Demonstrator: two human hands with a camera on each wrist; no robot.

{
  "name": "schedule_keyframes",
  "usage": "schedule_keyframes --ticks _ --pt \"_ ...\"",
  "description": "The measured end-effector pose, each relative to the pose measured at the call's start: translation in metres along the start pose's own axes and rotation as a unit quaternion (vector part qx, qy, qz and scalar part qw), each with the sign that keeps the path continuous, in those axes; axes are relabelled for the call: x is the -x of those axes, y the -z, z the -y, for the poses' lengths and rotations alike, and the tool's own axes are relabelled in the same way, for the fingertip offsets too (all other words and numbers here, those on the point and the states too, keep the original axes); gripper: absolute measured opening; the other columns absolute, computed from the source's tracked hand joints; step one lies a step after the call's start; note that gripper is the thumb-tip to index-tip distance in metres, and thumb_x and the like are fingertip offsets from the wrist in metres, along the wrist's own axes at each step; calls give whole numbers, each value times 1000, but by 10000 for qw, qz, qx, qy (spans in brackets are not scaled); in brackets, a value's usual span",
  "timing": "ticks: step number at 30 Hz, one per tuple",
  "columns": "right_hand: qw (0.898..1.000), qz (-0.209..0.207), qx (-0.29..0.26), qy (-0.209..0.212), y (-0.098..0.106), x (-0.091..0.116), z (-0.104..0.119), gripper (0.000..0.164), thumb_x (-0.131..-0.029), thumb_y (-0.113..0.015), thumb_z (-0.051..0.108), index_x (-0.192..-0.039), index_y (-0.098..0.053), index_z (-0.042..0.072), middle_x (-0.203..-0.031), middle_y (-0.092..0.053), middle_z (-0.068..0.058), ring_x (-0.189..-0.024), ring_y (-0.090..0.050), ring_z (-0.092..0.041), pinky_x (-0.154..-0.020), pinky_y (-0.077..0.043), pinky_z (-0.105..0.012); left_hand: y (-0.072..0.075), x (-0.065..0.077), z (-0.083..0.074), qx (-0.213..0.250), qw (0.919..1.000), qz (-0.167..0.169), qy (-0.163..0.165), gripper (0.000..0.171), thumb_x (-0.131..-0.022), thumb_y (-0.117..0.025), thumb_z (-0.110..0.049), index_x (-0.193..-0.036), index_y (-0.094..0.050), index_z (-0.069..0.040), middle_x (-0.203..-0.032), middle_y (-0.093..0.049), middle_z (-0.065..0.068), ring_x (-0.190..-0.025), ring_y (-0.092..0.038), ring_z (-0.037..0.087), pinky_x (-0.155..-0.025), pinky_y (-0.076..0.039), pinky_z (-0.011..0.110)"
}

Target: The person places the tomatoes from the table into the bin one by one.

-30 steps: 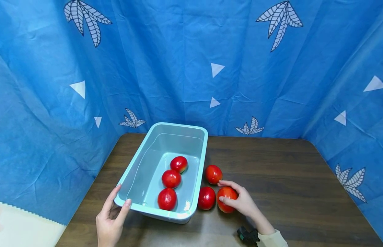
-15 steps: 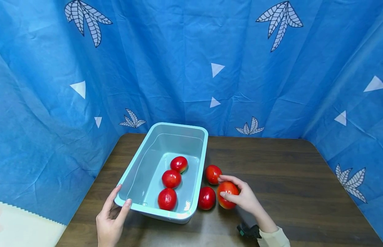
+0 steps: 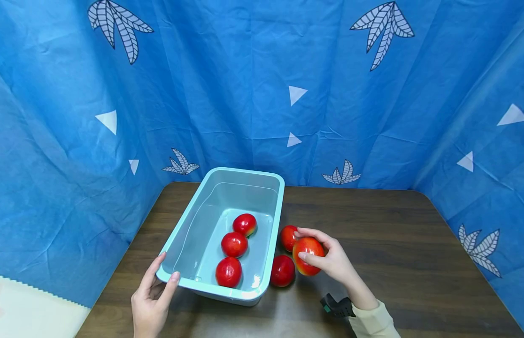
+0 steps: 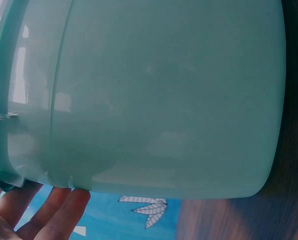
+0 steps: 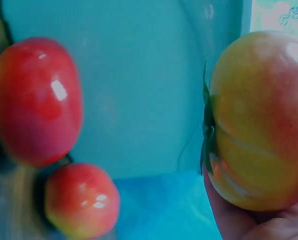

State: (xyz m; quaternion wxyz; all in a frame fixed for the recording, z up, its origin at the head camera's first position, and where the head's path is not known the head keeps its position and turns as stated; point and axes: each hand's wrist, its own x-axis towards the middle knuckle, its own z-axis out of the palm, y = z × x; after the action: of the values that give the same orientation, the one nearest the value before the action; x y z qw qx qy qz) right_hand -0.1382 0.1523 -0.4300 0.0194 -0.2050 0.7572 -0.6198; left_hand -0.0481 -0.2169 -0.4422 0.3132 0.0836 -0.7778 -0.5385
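Note:
My right hand (image 3: 333, 259) grips a glossy red-orange tomato (image 3: 308, 256) between thumb and fingers, to the right of the pale blue plastic bin (image 3: 187, 212). Green sepals (image 5: 207, 122) show on the tomato's side in the right wrist view. With thumb and fingers, my left hand (image 3: 151, 303) holds the bin's near left corner, fingers (image 4: 64, 215) against the outer wall in the left wrist view. A dark red round fruit (image 3: 282, 271) lies beside the bin; another red fruit (image 3: 288, 237) is partly hidden behind the right fingertips.
Inside the bin lie a near red fruit (image 3: 228, 272), a middle one (image 3: 234, 244) and a far one (image 3: 245, 225). Under everything is a dark wooden table (image 3: 397, 234). A blue patterned cloth (image 3: 262, 84) hangs behind and at both sides.
My right hand has raised the tomato and shifted it slightly up and left in the head view. The left hand, bin and other fruits have stayed in place.

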Motion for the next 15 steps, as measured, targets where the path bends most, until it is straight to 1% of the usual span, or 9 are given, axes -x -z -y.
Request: schedule_keyframes --ticks 4,9,15 --pt "9999 32 -63 124 -2 -7 9 52 -80 -71 9 -129 -54 8 -123 -57 -7 -111 -50 -35 -76 -54 -36 0 0 1 23 10000 -1 -67 55 -78 -70 10 -129 -58 -7 -110 -61 -12 -88 -64 2 -66 -50 12" --pt "9995 163 -156 236 -5 -13 17 50 -82 -70 9 -129 -54 9 -123 -58 -7 -111 -51 -33 -77 -54 -37 0 0 2 -5 9999 -9 -114 55 -77 -70 10 -128 -58 -6 -109 -61 -12 -88 -63 0 -66 -50 12" --pt "9988 269 -228 334 -9 -20 28 50 -82 -70 8 -129 -53 7 -124 -58 -8 -111 -53 -29 -77 -54 -38 1 0 1 -7 9999 6 -138 55 -78 -70 10 -129 -58 -7 -110 -61 -10 -89 -63 1 -66 -49 12"
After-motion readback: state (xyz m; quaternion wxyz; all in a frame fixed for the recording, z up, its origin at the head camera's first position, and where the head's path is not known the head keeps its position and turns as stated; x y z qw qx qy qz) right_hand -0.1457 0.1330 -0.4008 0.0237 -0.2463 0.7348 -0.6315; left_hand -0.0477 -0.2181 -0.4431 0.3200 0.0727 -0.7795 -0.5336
